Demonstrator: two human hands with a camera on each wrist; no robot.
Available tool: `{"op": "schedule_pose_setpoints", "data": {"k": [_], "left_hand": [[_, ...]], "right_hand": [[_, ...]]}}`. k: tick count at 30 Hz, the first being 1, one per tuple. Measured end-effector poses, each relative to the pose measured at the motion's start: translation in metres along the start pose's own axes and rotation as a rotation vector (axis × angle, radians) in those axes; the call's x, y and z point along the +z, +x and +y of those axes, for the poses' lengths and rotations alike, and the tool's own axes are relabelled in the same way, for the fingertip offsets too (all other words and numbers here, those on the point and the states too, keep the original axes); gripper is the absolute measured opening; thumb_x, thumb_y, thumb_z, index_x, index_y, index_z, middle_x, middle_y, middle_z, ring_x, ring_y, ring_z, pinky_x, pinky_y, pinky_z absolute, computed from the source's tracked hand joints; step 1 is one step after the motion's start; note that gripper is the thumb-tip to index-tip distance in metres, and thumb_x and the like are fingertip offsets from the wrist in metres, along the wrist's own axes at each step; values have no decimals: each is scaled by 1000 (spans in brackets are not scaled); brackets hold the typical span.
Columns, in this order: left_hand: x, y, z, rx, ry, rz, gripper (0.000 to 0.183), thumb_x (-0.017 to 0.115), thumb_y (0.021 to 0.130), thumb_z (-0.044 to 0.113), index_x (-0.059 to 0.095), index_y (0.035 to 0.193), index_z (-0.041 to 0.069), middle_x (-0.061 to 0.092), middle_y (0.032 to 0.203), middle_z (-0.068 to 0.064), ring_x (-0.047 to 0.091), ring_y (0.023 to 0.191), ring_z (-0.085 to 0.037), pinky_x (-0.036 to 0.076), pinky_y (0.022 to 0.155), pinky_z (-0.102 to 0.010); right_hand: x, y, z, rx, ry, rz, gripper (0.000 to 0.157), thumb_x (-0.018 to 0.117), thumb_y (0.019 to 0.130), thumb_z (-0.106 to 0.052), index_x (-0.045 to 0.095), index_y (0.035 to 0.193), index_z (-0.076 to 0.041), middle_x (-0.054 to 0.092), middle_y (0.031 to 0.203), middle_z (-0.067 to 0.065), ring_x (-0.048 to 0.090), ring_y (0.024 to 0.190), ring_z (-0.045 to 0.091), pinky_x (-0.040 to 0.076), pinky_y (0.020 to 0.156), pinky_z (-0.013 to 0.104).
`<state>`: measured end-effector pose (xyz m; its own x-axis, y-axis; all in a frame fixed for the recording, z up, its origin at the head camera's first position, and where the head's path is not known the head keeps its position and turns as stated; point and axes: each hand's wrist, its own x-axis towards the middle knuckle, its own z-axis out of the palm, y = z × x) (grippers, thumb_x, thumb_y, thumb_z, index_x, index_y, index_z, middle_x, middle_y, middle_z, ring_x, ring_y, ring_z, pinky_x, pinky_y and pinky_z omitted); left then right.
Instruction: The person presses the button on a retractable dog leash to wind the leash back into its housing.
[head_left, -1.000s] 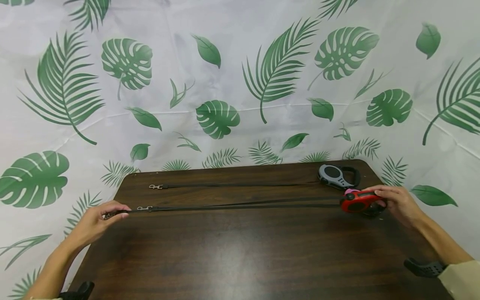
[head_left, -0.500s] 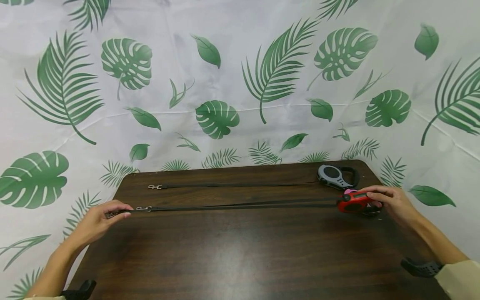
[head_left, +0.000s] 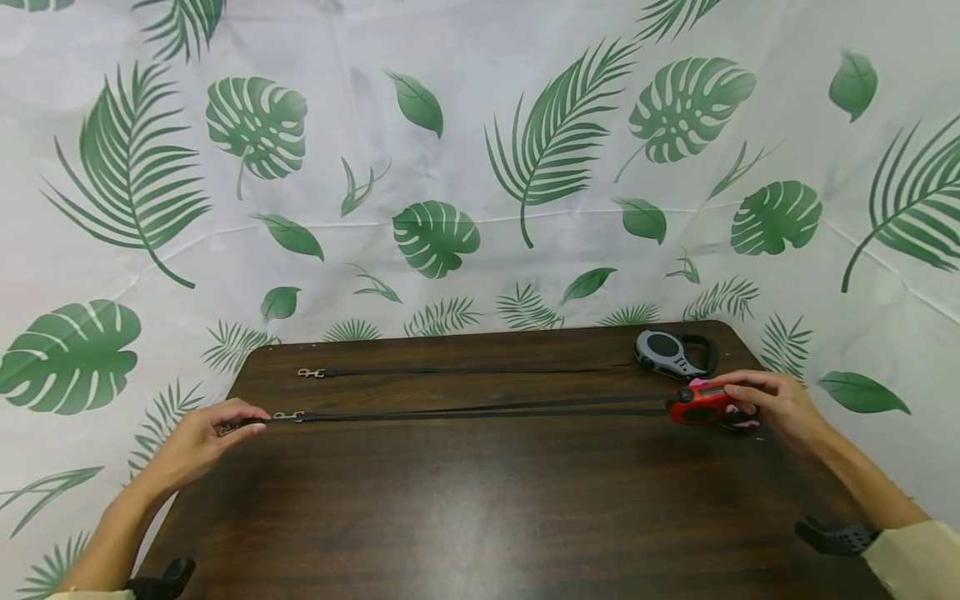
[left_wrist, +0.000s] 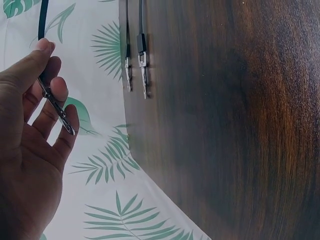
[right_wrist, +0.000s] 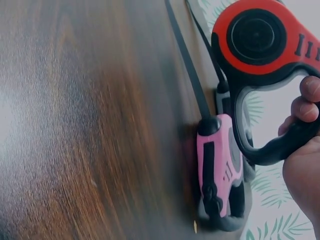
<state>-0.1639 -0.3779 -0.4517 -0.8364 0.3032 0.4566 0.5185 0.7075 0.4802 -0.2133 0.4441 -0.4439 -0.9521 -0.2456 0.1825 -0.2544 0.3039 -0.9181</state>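
Observation:
My right hand [head_left: 783, 410] grips the black loop handle of a red retractable dog leash [head_left: 702, 404], raised over the table's right side. At the far left my left hand [head_left: 187, 440] pinches the black strap end between thumb and fingers. Its metal snap hook [left_wrist: 61, 114] lies along the fingers in the left wrist view. A pink retractable leash [right_wrist: 220, 165] rests on the table, mostly hidden behind the red one in the head view. Its snap hook [head_left: 288, 417] lies just right of my left hand.
A grey retractable leash [head_left: 660, 350] lies at the back right of the brown table [head_left: 465, 517]. Its strap runs left to another snap hook [head_left: 311, 373]. Behind hangs a white cloth [head_left: 465, 150] with green leaf prints.
The right hand has moved slightly left with the red leash, showing more of the pink leash behind it. The left hand has shifted a little to the right.

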Motion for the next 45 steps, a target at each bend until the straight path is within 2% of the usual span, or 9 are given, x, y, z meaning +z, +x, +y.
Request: {"op": "schedule_pose_setpoints", "data": {"k": [7,16,24,29,33,36,41,45], "left_hand": [[1,2,3,24,-6,15,29,84,82,-9,80,101,13,76,95,3,63,91,5,45,78,-8],[5,3,5,58,-19,15,33,85,80,-11,79,101,14,75,94,5,64,91,6,46,79,-8],[9,4,6,91,-36,24,36,85,78,-13,79,100,14,76,94,4,62,85,5,45,69,-12],[11,6,9,99,-46,13,35,85,77,-14,80,100,12,76,94,3,61,83,5,44,67,-13],[12,8,11,92,-42,6,32,84,78,-14,80,100,9,76,94,3,59,80,3,44,65,-14],[12,9,12,84,-39,-2,30,84,79,-12,79,100,8,76,93,3,59,80,3,44,65,-15],[15,9,14,76,-46,-5,33,85,80,-10,79,101,14,76,94,2,60,81,2,44,65,-14],[19,9,15,71,-64,-2,34,85,80,-11,79,101,15,76,93,2,61,81,2,44,66,-14]], "right_hand": [[7,3,-1,0,4,-13,26,56,106,3,77,121,-1,70,94,-7,46,69,22,28,59,45],[15,4,-6,25,-63,-7,25,57,107,-3,70,125,9,78,109,-10,49,73,26,40,55,36],[20,5,-9,3,-59,-24,25,57,106,0,69,124,12,78,111,-9,51,72,24,39,56,42],[22,5,-9,9,-44,-30,24,59,105,0,71,124,8,72,95,-7,49,69,20,34,54,44],[24,4,-10,-1,-107,-16,23,60,104,-3,74,122,2,63,86,-4,51,68,20,38,50,41],[25,5,-11,-2,-142,-24,23,60,105,-4,75,122,-1,64,89,-4,52,70,21,40,51,39],[29,6,-15,-3,-185,-35,22,60,105,-9,76,121,-6,67,91,-4,54,71,22,43,53,39],[33,7,-14,-33,-197,-43,23,59,105,-7,76,121,-4,70,99,-5,56,78,22,45,58,38]]}}
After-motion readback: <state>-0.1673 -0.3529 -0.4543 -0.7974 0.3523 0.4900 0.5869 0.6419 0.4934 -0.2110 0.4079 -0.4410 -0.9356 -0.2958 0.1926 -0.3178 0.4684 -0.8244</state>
